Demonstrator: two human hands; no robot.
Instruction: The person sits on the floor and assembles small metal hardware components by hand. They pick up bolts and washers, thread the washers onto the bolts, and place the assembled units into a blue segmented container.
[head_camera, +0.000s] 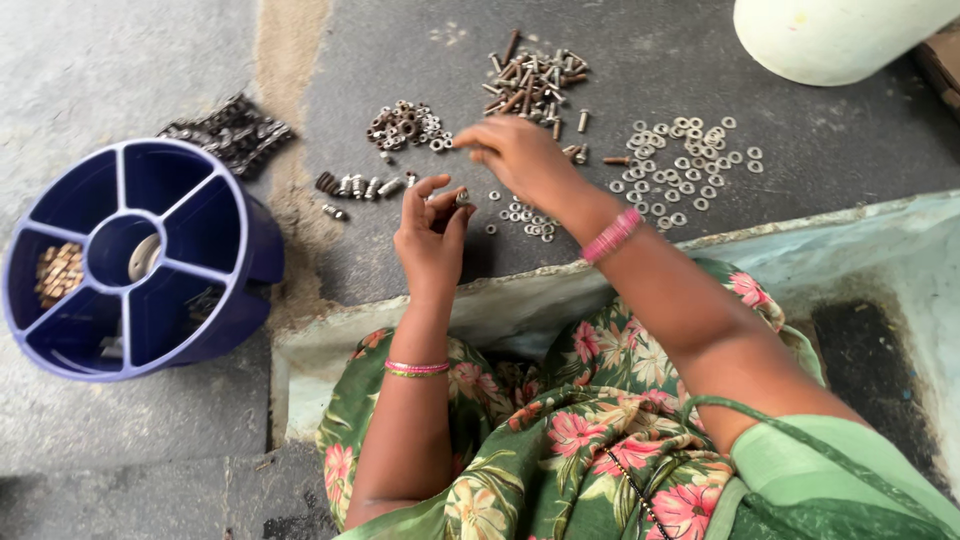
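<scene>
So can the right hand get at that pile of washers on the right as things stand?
Probably yes. The right hand hovers over the floor just left of the washers, with only a few loose bolts nearby and nothing lying across the way.

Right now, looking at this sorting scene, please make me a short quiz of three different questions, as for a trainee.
1. True or false: the left hand holds a small metal piece between its fingertips.
2. Multiple choice: the right hand reaches toward A) the blue tray, B) the pile of dark nuts, C) the white container.
3. Fill in: the round blue tray has a middle well and outer compartments; the brass-coloured pieces lie in an outer compartment on its ____ side in the picture.

Key: 1 true; 2 B; 3 left.
</scene>
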